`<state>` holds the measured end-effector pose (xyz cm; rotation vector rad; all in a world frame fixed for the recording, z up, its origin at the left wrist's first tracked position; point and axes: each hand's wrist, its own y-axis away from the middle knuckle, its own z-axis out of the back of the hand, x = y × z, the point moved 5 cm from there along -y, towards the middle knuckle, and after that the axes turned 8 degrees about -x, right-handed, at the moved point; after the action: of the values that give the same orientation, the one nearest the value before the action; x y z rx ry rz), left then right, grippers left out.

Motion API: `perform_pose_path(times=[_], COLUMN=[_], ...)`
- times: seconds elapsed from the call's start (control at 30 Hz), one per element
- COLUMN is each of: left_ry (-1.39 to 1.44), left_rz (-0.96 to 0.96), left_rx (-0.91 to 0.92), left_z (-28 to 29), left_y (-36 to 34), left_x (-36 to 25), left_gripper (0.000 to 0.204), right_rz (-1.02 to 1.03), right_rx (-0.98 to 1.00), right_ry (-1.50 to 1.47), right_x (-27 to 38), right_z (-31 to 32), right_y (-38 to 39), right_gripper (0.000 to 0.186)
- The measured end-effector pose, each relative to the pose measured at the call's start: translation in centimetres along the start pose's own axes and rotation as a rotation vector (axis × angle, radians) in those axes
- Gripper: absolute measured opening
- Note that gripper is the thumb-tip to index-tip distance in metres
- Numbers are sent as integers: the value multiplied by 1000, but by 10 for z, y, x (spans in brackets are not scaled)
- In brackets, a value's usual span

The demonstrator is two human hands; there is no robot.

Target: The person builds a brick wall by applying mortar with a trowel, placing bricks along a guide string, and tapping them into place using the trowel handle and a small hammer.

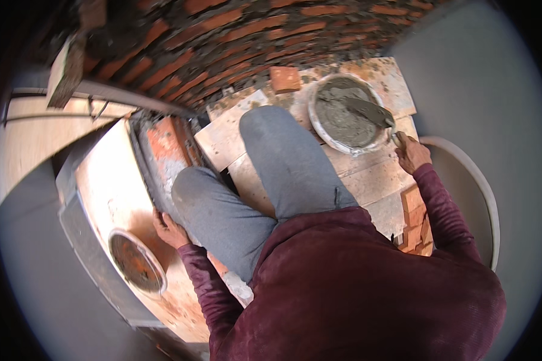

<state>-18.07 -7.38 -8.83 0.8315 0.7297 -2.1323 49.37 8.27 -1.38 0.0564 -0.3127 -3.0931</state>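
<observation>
My right hand (412, 153) is closed round the handle of a mortar-coated trowel (368, 112). The trowel's blade lies in the grey wet mortar (343, 120) inside a round white bucket (314, 114). Beside my left knee, my left hand (170, 230) rests at the edge of a low course of brick and mortar (168, 147), next to a pale board. Its fingers look stretched out, with nothing visible in them. A second round tub (161, 283), with brownish residue inside, stands on the board near that hand.
A rough brick wall (241, 36) rises ahead, with a loose brick (284, 79) at its foot. Wooden planks (367, 174) lie under the bucket. More bricks (412, 216) are stacked below my right arm, beside a large pale round container (464, 180). A plywood board (111, 186) is at left.
</observation>
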Motion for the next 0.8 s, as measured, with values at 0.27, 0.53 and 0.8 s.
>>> perform_pose_path(times=[0.27, 0.53, 0.8], left_ry=[-593, -928, -927], left_rz=[-162, -313, -649], left_rx=[769, 1039, 1182], left_z=[-130, -190, -264], left_y=[-42, -34, -4], left_x=[35, 24, -28], left_gripper=[116, 119, 120], right_rz=[-794, -1439, -2208], right_rx=[-363, -910, -1127], right_ry=[-713, -528, -263], right_x=[-53, -50, 138], right_z=[10, 80, 32], right_y=[163, 490, 742], right_gripper=[28, 24, 26])
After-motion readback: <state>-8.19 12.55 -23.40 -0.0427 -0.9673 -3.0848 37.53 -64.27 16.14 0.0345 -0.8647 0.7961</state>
